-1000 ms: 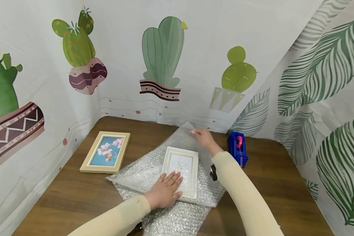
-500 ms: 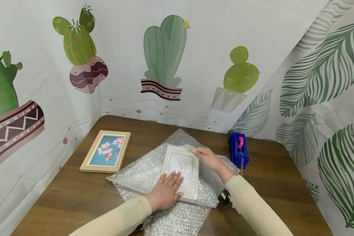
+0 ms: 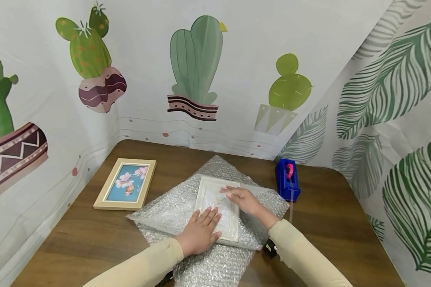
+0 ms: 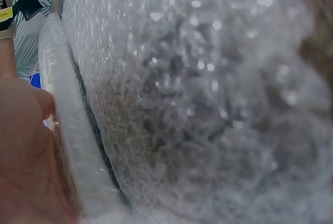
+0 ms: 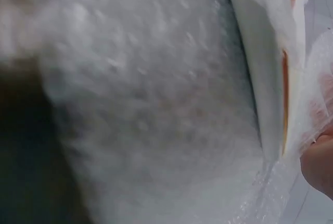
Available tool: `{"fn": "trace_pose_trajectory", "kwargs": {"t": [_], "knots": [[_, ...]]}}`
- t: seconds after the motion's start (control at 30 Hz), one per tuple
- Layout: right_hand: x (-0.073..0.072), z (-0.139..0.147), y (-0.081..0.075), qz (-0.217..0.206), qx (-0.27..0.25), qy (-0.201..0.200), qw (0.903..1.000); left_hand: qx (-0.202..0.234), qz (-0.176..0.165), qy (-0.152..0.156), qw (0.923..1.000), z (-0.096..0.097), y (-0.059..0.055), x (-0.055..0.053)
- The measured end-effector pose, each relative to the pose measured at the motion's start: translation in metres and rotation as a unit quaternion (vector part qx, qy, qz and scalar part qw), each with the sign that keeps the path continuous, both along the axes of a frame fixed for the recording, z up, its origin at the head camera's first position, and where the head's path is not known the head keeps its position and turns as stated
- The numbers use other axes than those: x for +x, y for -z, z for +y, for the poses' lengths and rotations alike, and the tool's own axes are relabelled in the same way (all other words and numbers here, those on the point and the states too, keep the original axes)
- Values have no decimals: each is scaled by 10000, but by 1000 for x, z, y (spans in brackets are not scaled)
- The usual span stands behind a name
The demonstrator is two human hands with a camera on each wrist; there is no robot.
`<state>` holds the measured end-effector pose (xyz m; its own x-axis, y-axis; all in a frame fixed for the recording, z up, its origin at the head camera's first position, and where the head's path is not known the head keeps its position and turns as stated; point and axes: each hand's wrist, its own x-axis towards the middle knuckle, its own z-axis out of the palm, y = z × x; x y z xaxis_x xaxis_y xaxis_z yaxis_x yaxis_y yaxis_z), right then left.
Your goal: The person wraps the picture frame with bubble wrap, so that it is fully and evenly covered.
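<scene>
A white picture frame lies on a sheet of bubble wrap, with folded layers of the wrap over it. My left hand presses flat on the lower left of the covered frame, fingers spread. Over the upper right part of the frame, my right hand pinches the edge of a folded flap. Fingers show through the film in the right wrist view, where the thumb is on the near side. Beside the left palm, the wrapped side of the frame stands close in the left wrist view.
A cream picture frame with a flower picture lies on the brown table at the left. Behind the right hand stands a blue tape dispenser with a pink core and a strip of tape hanging off its front. A patterned cloth backs the table.
My right hand has brought the far corner of the bubble wrap toward me and then left over the frame. The left hand stays pressed in place.
</scene>
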<state>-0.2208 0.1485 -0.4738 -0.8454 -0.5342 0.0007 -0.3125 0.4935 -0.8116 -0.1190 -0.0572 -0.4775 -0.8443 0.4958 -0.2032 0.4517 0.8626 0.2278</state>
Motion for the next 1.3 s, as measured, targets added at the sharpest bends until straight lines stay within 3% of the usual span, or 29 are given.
{"fn": "trace_pose_trajectory", "kwargs": {"t": [0.23, 0.5, 0.77, 0.87, 1.07, 1.3], "knots": [[7, -4, 4, 542, 1047, -66, 9930, 88, -204, -69, 9997, 2, 1, -3], [10, -6, 6, 628, 1244, -13, 9902, 137, -222, -199, 9995, 6, 6, -3], [16, -7, 14, 1355, 1816, -237, 9737, 200, -176, -197, 9995, 10, 6, -1], [16, -8, 13, 1633, 2048, -292, 9647, 157, -100, -158, 9997, 11, 6, -2], [22, -10, 9, 1420, 2551, -647, 9542, 153, 90, -91, 9998, 7, 9, -3], [34, -13, 13, 1281, 3267, -886, 9322, 545, 846, 343, 9943, -4, 13, -1]]}}
